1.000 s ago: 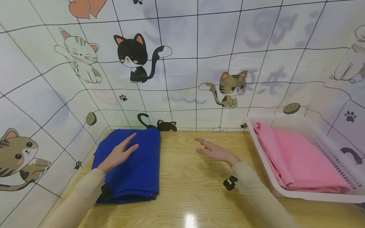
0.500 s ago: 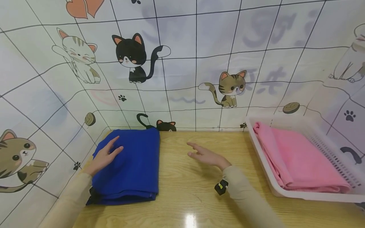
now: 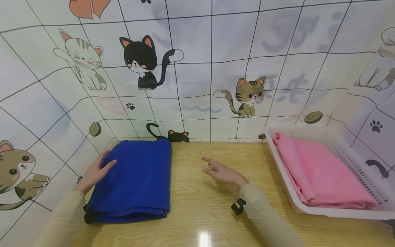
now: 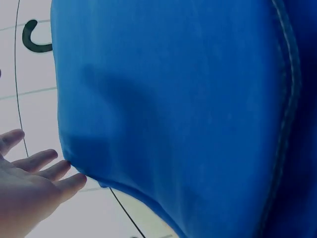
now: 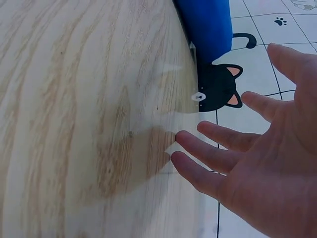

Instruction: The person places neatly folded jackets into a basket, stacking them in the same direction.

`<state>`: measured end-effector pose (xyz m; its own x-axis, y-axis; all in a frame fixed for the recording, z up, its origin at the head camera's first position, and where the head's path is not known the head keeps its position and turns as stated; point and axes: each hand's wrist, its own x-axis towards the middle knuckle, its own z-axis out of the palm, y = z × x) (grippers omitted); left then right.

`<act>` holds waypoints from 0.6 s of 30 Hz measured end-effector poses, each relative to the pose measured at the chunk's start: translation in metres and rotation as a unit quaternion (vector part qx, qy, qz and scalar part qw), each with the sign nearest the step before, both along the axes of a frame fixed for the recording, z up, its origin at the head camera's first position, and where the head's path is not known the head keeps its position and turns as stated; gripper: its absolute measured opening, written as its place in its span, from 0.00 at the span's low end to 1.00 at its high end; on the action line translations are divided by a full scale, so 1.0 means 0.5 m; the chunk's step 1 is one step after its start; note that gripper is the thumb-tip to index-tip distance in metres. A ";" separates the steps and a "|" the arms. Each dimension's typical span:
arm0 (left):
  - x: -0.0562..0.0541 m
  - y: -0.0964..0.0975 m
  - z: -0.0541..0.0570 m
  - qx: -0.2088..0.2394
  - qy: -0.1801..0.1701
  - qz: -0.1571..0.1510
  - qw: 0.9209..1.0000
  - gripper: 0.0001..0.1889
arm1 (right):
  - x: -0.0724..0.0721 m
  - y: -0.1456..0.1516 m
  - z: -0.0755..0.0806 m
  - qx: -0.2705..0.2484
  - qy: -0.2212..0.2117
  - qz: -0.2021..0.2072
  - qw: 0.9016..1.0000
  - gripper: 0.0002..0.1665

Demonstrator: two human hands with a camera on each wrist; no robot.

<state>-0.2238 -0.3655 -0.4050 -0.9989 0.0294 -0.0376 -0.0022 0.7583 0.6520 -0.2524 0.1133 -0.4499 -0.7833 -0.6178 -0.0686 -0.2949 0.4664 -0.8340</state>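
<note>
A folded blue cloth (image 3: 135,178) lies on the left part of the wooden table, its layered edge facing the front. My left hand (image 3: 95,172) is at the cloth's left side, fingers extended and thumb reaching over its edge. In the left wrist view the fingertips (image 4: 73,181) come right to the border of the blue cloth (image 4: 173,99). To the right of the cloth, my right hand (image 3: 224,172) hovers over the table with spread, relaxed fingers and nothing in it. The right wrist view shows that hand (image 5: 262,144) palm-side, its shadow falling on the wood.
At the right stands a white plastic basket (image 3: 285,178) with perforated sides, holding a folded pink cloth (image 3: 327,171). A wall covering (image 3: 197,82) printed with cats and grid lines rises behind and left of the wooden table (image 3: 197,192).
My left hand has moved left from above the blue cloth to its left edge. My right hand has shifted slightly left and down. The cloths and basket stay put.
</note>
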 end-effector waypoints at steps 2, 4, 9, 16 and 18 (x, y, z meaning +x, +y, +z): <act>0.000 -0.009 -0.002 0.003 -0.002 0.006 1.000 0.43 | 0.001 -0.003 0.001 0.000 0.001 -0.001 1.000 0.37; 0.000 -0.018 -0.004 0.005 -0.007 0.011 1.000 0.43 | 0.000 -0.009 0.002 -0.003 0.004 0.000 1.000 0.37; -0.001 -0.041 -0.011 -0.005 -0.024 0.010 1.000 0.43 | -0.002 -0.035 0.005 -0.016 0.005 0.005 1.000 0.36; 0.004 -0.057 -0.033 -0.009 -0.041 -0.010 0.999 0.45 | 0.000 -0.081 0.001 -0.025 -0.003 0.023 0.999 0.36; 0.002 -0.056 -0.038 -0.009 -0.042 -0.015 0.999 0.45 | 0.002 -0.095 0.001 -0.026 -0.006 0.027 0.999 0.36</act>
<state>-0.2226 -0.3935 -0.4241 -0.9910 0.0574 -0.1213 -0.0332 0.7708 0.6362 -0.2514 0.0657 -0.4493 -0.7474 -0.6629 -0.0448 -0.3081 0.4055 -0.8606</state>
